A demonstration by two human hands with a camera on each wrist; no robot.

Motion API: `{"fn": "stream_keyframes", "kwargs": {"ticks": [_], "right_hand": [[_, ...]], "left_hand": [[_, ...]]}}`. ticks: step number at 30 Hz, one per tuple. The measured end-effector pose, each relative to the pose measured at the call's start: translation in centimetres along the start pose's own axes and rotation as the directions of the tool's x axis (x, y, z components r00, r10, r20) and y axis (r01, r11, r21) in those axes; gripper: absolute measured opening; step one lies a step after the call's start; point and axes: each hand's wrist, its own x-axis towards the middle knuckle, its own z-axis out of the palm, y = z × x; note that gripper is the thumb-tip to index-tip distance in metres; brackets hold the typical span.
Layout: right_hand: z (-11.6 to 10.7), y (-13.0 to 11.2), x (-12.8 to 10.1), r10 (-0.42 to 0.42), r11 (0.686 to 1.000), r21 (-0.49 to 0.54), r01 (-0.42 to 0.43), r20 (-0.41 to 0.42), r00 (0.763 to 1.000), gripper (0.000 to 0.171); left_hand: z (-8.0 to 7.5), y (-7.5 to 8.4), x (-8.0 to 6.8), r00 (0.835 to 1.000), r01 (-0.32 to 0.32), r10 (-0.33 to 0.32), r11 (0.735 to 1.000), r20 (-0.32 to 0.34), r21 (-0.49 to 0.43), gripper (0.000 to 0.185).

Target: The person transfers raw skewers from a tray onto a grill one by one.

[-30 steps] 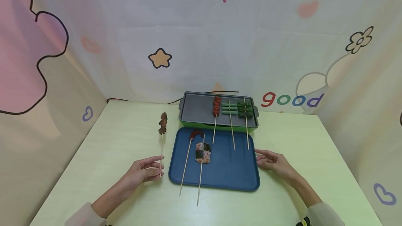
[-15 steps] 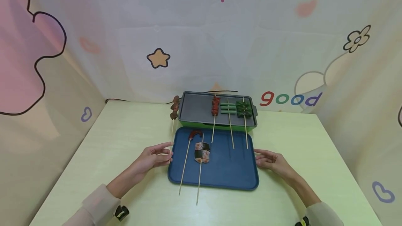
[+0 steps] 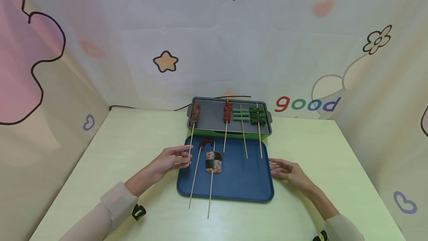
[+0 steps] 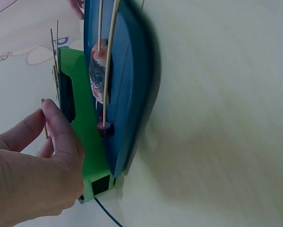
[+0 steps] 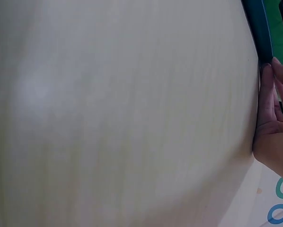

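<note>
Head view: left hand (image 3: 172, 159) pinches the thin wooden stick of the brown meat skewer (image 3: 195, 112) between its fingers (image 4: 56, 127).
Axis: stick runs up the frame; meat lies on the grey grill pan (image 3: 210, 116), far from the fingers.
Right hand (image 3: 287, 170): relaxed, straight fingers touch the blue plastic tray (image 3: 240, 181).
Pan: three more skewers.
Tray: two skewers.

A staged play-kitchen booth, not a real home kitchen: a pale green worktop (image 3: 127, 151) is boxed in by fabric walls printed with a star (image 3: 165, 61), hearts, a flower and "good" (image 3: 307, 104). Against the back wall sits a green grill pan (image 3: 210, 116), a blue tray (image 3: 240, 174) just before it.
</note>
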Motion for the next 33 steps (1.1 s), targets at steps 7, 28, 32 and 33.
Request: {"fn": "stream_keyframes", "kwargs": {"ticks": [7, 28, 32, 33], "right_hand": [[0.3, -0.2, 0.0, -0.002, 0.999, -0.033, 0.001, -0.012, 1.0, 0.056], [0.5, -0.1, -0.3, 0.035, 0.999, -0.022, -0.035, -0.026, 0.999, 0.057], [0.4, -0.2, -0.2, 0.022, 1.0, -0.021, -0.022, -0.023, 0.999, 0.058], [0.4, -0.2, -0.1, 0.02, 1.0, -0.02, -0.02, -0.022, 1.0, 0.058]], "left_hand": [[-0.1, 1.1, 1.7, 1.0, 0.014, -0.014, 0.999, 0.001, -0.033, 0.049], [-0.9, 1.2, 3.5, 0.996, 0.027, -0.031, 0.998, -0.078, -0.06, 0.054], [-1.1, 0.6, 2.9, 0.997, 0.035, -0.036, 0.999, -0.061, -0.029, 0.055], [-1.1, 0.4, 2.6, 0.998, 0.037, -0.038, 0.999, -0.052, -0.012, 0.054]]}}
